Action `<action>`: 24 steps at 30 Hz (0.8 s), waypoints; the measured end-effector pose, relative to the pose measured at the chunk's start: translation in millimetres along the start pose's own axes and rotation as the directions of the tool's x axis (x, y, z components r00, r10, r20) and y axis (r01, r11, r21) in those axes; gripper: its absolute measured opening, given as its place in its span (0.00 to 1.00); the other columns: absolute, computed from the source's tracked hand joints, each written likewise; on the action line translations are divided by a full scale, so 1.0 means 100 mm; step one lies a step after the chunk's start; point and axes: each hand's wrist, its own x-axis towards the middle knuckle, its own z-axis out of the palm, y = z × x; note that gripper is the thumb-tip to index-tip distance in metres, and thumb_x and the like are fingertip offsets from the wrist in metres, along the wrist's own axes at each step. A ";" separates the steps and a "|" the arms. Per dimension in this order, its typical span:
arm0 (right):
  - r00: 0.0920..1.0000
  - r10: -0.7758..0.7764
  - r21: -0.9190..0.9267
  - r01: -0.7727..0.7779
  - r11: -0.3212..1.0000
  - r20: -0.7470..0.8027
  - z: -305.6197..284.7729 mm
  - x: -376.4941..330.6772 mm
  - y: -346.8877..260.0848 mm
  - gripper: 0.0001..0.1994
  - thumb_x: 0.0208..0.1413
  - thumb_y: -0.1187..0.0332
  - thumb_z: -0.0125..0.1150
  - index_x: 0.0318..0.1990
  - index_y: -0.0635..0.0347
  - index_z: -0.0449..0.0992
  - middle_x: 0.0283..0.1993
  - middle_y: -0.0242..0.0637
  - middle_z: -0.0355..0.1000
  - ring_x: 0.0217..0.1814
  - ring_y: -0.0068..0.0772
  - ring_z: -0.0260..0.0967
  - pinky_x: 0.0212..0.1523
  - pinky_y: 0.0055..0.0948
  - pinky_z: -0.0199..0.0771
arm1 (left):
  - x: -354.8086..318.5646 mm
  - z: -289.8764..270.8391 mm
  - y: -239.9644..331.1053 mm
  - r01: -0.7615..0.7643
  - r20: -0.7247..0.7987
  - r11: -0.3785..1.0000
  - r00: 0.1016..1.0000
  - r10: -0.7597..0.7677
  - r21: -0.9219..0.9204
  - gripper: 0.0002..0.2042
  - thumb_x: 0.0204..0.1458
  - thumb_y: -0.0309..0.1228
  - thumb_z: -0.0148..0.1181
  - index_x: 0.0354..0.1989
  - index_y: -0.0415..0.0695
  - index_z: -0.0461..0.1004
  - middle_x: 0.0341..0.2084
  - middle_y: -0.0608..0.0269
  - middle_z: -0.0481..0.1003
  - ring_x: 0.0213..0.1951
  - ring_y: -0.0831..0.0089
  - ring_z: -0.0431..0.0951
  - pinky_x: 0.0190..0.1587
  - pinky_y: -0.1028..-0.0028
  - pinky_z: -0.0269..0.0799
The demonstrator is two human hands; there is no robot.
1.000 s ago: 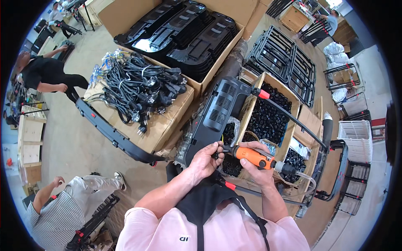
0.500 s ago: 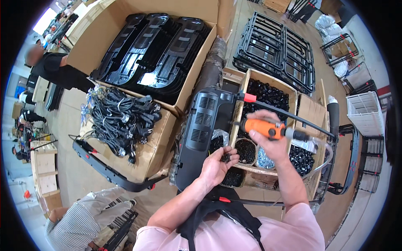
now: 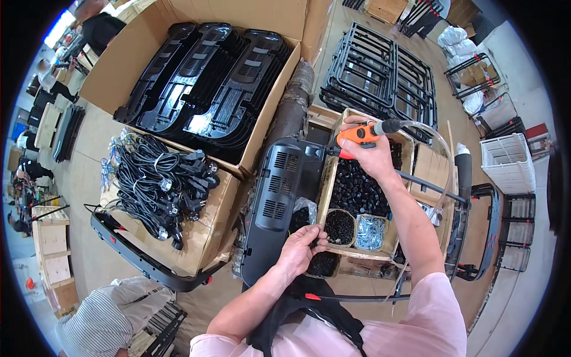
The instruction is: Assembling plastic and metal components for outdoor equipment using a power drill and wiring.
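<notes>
My right hand point(image 3: 370, 156) grips an orange air screwdriver point(image 3: 355, 134) with a clear hose at its back end. Its front end points left, over the far right end of a black vented plastic cover point(image 3: 278, 187); the tip's contact is hidden. A black frame tube point(image 3: 419, 180) with a red end piece runs beneath my right forearm. Close to the cover's right edge, my left hand point(image 3: 302, 249) is closed, fingertips pinched around small black pieces that look like screws. Beside it stand a tub of black screws point(image 3: 340, 228) and a tub of silver screws point(image 3: 371, 232).
A wooden bin holds black plastic knobs point(image 3: 360, 187). Left of the cover are bundled power cords point(image 3: 163, 184) on a cardboard box and a large carton of black panels point(image 3: 238, 89). Black metal frames point(image 3: 380, 71) are stacked beyond. Another person in stripes point(image 3: 98, 321) bends at lower left.
My right hand has carried the screwdriver away from me and left, to the cover's far end. The fingers of my left hand have closed from an opened palm. A person at far left has moved.
</notes>
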 end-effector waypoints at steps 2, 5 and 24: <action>1.000 -0.009 -0.020 0.010 1.000 0.022 0.02 0.05 0.09 0.22 0.54 0.72 0.76 0.58 0.62 0.79 0.52 0.37 0.83 0.54 0.29 0.79 0.60 0.34 0.80 | 0.02 0.01 0.02 -0.009 -0.007 1.000 1.000 0.009 -0.008 0.11 0.74 0.32 0.53 0.58 0.41 0.74 0.40 0.63 0.80 0.40 0.73 0.81 0.47 0.71 0.81; 0.999 -0.006 -0.040 0.007 0.999 0.039 0.07 0.09 0.16 0.23 0.54 0.69 0.76 0.57 0.60 0.79 0.50 0.35 0.84 0.53 0.29 0.80 0.60 0.35 0.79 | 0.04 0.04 0.04 -0.026 -0.016 0.999 1.000 0.026 -0.021 0.11 0.74 0.32 0.55 0.57 0.41 0.75 0.40 0.63 0.81 0.39 0.74 0.82 0.45 0.73 0.82; 0.990 0.025 -0.179 0.001 0.984 0.141 0.09 0.16 0.13 0.16 0.53 0.76 0.75 0.49 0.62 0.81 0.50 0.33 0.81 0.53 0.27 0.78 0.59 0.31 0.78 | 0.90 0.43 0.61 -0.158 -0.115 0.982 0.983 0.145 -0.107 0.15 0.73 0.44 0.57 0.48 0.44 0.78 0.33 0.67 0.79 0.32 0.72 0.79 0.35 0.72 0.79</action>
